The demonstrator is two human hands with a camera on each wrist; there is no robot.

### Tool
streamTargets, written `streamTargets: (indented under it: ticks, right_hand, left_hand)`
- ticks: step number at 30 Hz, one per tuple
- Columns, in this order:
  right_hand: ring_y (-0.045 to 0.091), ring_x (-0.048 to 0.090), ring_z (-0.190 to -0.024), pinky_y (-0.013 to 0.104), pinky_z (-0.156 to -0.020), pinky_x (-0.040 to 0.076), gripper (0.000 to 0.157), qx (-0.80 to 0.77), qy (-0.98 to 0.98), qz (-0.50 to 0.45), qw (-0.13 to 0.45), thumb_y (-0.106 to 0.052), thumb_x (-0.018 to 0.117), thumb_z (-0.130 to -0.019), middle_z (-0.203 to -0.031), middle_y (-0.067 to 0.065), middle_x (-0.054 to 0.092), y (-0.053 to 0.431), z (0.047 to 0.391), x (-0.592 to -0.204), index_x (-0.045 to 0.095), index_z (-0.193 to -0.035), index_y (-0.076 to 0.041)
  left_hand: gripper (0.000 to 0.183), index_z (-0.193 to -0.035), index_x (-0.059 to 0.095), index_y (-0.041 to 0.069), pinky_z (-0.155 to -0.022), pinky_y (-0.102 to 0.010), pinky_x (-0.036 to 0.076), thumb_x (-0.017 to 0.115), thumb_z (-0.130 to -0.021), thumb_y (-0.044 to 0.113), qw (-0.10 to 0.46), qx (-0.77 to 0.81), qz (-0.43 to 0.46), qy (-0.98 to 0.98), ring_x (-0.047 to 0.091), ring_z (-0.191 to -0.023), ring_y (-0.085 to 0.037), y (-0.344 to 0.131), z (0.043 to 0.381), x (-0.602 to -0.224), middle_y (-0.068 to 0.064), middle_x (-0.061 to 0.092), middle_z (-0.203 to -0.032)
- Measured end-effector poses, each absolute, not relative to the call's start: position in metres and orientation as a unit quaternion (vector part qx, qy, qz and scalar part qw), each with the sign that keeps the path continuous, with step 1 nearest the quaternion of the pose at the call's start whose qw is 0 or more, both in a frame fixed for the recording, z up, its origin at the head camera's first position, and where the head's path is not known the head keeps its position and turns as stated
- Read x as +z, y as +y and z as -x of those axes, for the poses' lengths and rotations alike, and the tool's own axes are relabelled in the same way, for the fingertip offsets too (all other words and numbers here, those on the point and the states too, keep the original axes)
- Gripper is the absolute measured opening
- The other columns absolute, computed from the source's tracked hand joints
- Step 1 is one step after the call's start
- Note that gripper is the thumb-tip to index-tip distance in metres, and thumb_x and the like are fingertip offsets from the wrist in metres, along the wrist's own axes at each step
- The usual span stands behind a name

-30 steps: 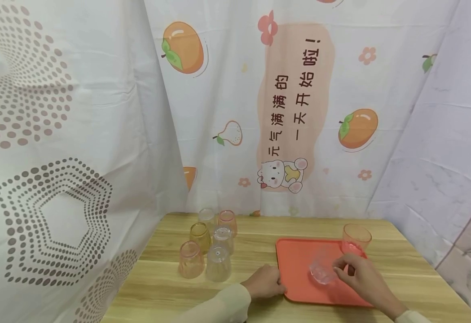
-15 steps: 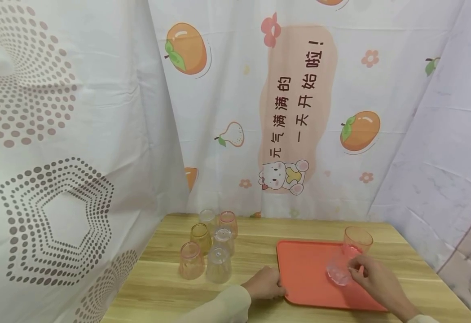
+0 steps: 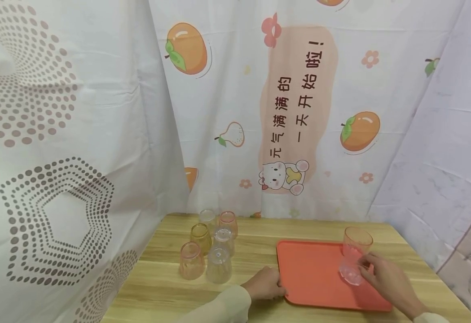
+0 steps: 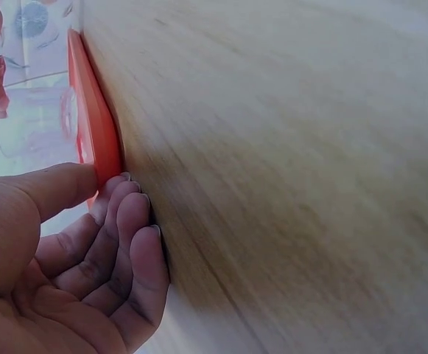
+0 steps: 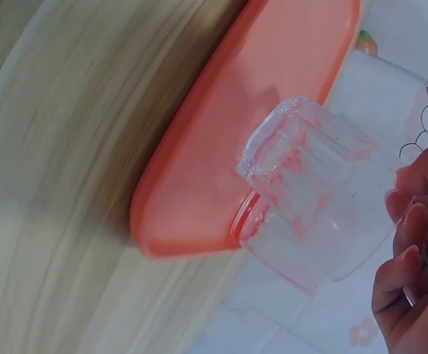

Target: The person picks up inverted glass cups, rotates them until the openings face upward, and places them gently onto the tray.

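My right hand (image 3: 390,282) pinches a clear glass (image 3: 349,274) near its rim, at the right side of the red tray (image 3: 308,269). In the right wrist view the clear glass (image 5: 339,177) has a faceted base turned toward the tray. Just behind it, upright at the tray's back right corner, stands a pink glass (image 3: 358,237), partly overlapped. My left hand (image 3: 262,285) grips the tray's front left corner. The left wrist view shows its thumb over the tray's edge (image 4: 99,140) and its fingers curled low against the wooden table.
Several upside-down glasses stand grouped at the table's left: a pink one (image 3: 191,261), an amber one (image 3: 201,237), a clear one (image 3: 219,267) and others behind. Patterned curtains (image 3: 227,89) enclose the wooden table (image 3: 255,233) at the back and sides.
My right hand has carried the clear glass rightward over the tray, toward the pink glass. The left hand has kept its grip on the tray's corner.
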State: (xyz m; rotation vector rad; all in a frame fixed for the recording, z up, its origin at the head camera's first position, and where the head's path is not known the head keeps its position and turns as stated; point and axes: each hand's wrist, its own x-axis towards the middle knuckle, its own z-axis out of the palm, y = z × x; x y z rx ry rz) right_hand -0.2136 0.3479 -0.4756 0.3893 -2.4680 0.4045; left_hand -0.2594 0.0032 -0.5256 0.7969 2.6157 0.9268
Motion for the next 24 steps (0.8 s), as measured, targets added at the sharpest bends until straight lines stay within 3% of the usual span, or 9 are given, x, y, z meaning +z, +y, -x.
streamTargets:
  ticks: [18,24]
  right_hand:
    - [0.005,0.059,-0.062,0.029,-0.048,0.045,0.023,0.100,-0.929,-0.163,0.318,-0.006,0.087,-0.068,-0.077,-0.012,0.059,0.373,0.218,-0.486,0.072,-0.082,-0.015]
    - [0.005,0.056,-0.061,0.029,-0.048,0.044,0.023,0.095,-0.926,-0.168,0.325,-0.006,0.087,-0.068,-0.077,-0.013,0.055,0.377,0.218,-0.486,0.071,-0.080,-0.016]
  left_hand:
    - [0.041,-0.055,0.062,0.011,-0.038,-0.018,0.031,0.078,-0.091,0.021,0.127,0.321,-0.264,0.901,0.043,-0.036,-0.004,0.003,0.255,-0.524,0.006,0.055,-0.046]
    - [0.041,-0.054,0.062,0.012,-0.038,-0.017,0.032,0.079,-0.091,0.020,0.122,0.313,-0.264,0.904,0.044,-0.037,-0.004,0.004,0.257,-0.523,0.007,0.055,-0.046]
